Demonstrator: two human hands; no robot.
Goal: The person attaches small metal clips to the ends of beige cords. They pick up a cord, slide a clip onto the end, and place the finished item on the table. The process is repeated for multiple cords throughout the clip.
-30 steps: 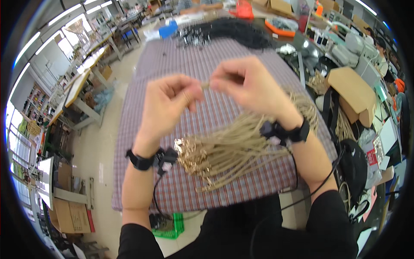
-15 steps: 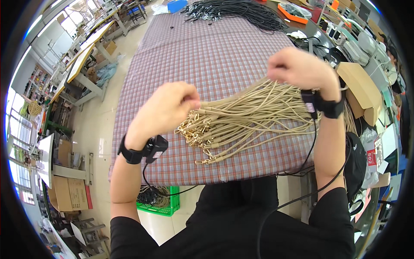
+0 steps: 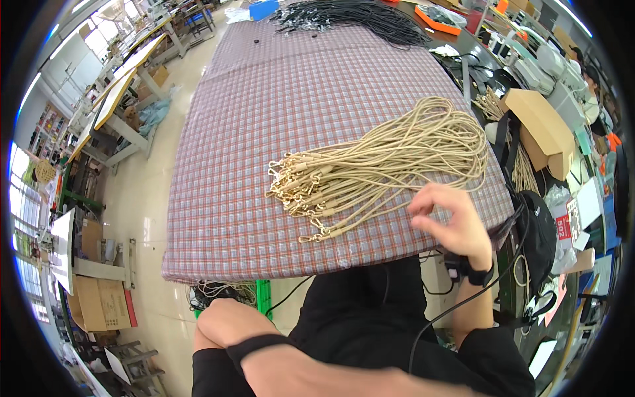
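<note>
A bundle of tan cords (image 3: 410, 149) lies on the checked cloth (image 3: 264, 99), looped at its right end. Gold-coloured metal clasps (image 3: 304, 192) are clustered at its left end. My right hand (image 3: 456, 221) hovers by the near right side of the bundle, holding nothing, its curved fingers apart from the thumb. Low in the view, my left arm is bent in front of my body. My left hand (image 3: 311, 377) is a blur close to the lower edge, and its fingers cannot be made out.
Black cords (image 3: 357, 20) are heaped at the table's far end, near an orange tray (image 3: 436, 21). To the right stand an open cardboard box (image 3: 539, 126) and a black bag (image 3: 539, 231). A green crate (image 3: 264, 294) holding cords sits below the near left edge.
Both hands have left the cords. My right hand came down toward the near edge; my left arm swung back to my body. The raised cords now lie looped on the cloth.
</note>
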